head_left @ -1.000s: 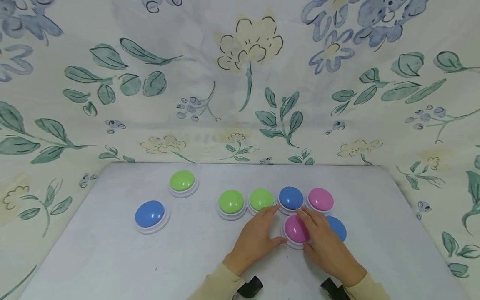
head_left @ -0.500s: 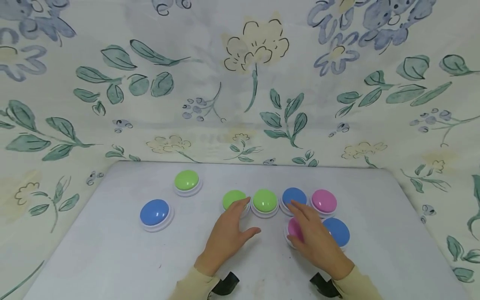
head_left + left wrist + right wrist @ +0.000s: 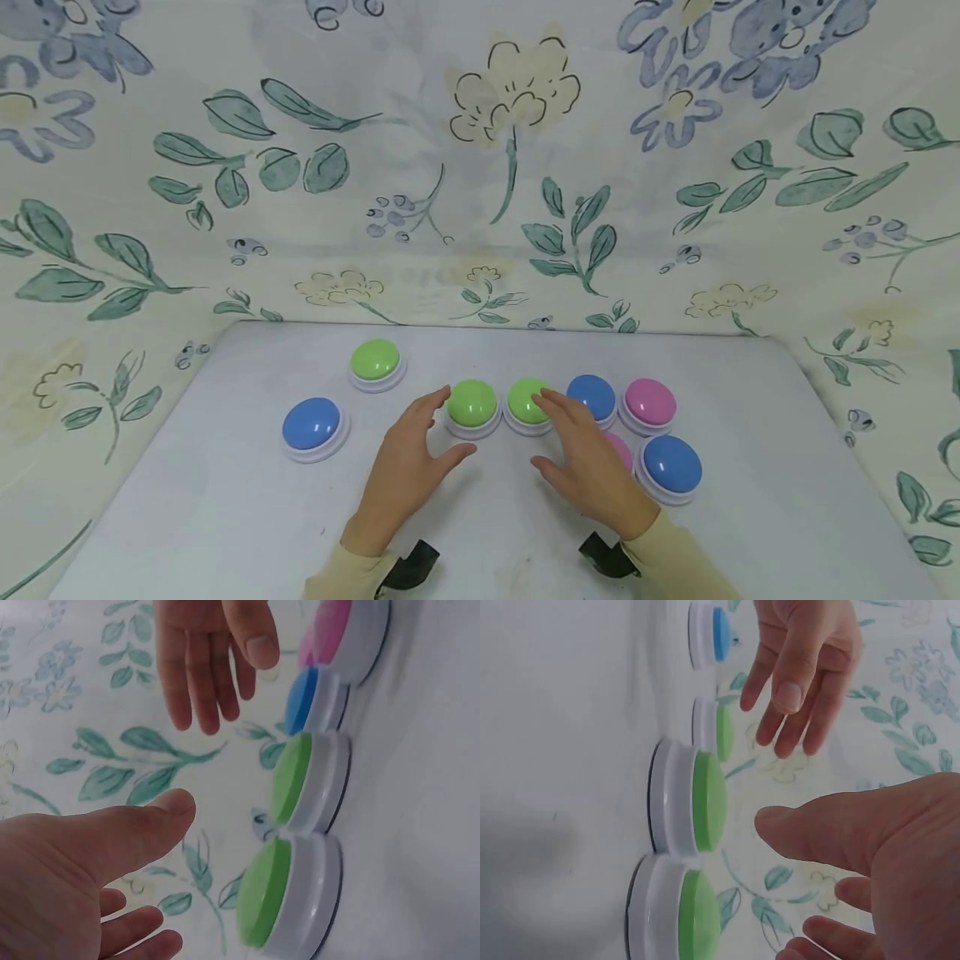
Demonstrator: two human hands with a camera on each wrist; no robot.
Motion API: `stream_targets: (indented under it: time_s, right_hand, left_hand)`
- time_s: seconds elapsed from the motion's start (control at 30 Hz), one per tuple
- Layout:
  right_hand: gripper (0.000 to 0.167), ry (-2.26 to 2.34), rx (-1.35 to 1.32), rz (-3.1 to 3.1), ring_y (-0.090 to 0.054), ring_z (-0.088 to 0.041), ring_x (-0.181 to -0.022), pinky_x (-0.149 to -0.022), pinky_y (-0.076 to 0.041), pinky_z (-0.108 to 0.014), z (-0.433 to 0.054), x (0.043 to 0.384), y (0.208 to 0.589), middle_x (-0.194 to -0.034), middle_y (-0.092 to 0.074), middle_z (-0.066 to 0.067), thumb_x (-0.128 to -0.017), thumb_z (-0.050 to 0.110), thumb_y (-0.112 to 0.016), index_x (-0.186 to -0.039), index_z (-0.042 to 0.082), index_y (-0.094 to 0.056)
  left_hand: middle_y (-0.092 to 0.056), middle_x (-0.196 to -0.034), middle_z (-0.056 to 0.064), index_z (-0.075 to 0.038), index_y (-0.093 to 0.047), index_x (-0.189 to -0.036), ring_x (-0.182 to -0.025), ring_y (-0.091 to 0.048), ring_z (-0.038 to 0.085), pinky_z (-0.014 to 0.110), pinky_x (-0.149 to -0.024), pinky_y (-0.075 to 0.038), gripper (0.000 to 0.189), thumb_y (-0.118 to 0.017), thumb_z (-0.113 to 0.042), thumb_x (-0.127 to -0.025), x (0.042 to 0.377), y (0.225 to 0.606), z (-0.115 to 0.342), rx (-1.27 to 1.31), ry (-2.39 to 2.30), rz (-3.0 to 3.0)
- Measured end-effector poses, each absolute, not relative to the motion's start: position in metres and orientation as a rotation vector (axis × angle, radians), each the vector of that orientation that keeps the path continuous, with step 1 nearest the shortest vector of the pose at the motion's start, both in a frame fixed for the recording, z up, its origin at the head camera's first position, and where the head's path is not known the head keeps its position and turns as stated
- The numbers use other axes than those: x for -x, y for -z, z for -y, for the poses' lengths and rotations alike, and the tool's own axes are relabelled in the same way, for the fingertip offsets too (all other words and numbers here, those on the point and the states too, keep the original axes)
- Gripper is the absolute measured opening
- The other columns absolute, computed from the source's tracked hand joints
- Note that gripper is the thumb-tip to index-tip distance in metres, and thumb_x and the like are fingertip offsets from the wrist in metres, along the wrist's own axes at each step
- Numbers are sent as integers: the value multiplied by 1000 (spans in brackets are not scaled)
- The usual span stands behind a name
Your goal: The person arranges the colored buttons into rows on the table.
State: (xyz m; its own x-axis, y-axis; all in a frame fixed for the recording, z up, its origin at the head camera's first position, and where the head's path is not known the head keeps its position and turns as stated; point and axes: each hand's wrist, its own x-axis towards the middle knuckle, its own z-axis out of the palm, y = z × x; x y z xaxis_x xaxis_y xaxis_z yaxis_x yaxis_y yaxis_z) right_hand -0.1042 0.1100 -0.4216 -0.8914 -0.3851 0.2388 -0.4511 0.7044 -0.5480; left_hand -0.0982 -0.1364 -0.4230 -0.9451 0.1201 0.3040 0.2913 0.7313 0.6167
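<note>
Two green push buttons with white bases, the left one (image 3: 472,403) and the right one (image 3: 527,400), sit side by side mid-table. My left hand (image 3: 401,471) hovers at the left one's near left side, thumb spread from relaxed fingers. My right hand (image 3: 596,475) is raised in front of the right one, its fingertips overlapping that dome in the head view. A pink button (image 3: 619,450) is mostly hidden behind my right hand. Both wrist views show the hands apart from the buttons, holding nothing. Behind the right fingers stands a blue button (image 3: 591,397).
Another pink button (image 3: 651,402) and a blue one (image 3: 672,464) stand at the right of the group. Off to the left are a green button (image 3: 375,359) and a blue button (image 3: 311,423). A floral cloth (image 3: 420,275) hangs behind the white table (image 3: 225,500).
Both hands have left the near pink button and moved left, the left hand further, to the green pair. The buttons keep their places; the head view has shifted slightly.
</note>
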Motion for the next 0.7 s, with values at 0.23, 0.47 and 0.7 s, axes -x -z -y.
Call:
stream_targets:
  time_s: [0.23, 0.47, 0.7]
  right_hand:
    - [75, -1045, -730, 2767, -42, -31, -140, -109, -45, -46, -84, 111, 420, -152, -45, -12, -82, 13, -84, -147, 6, -47]
    - [74, -1228, -705, 2792, -41, -31, -141, -112, -42, -48, -59, 115, 420, -152, -44, -13, -86, 13, -81, -149, 7, -43]
    - [70, -1324, -727, 2765, -41, -28, -142, -116, -38, -44, -37, 122, 422, -152, -45, -12, -87, 13, -79, -148, 7, -44]
  left_hand:
    - [-58, -140, 16, -1, -51, -143, -121, -61, 33, 46, -95, -56, 78, -89, -20, -77, 102, 415, 159, 249, 1017, 2686]
    - [-58, -140, 18, -1, -50, -144, -122, -59, 35, 48, -97, -55, 78, -88, -19, -78, 105, 411, 176, 216, 991, 2674]
    - [-57, -139, 21, 3, -49, -142, -124, -56, 37, 52, -98, -53, 76, -87, -16, -80, 106, 407, 194, 126, 991, 2683]
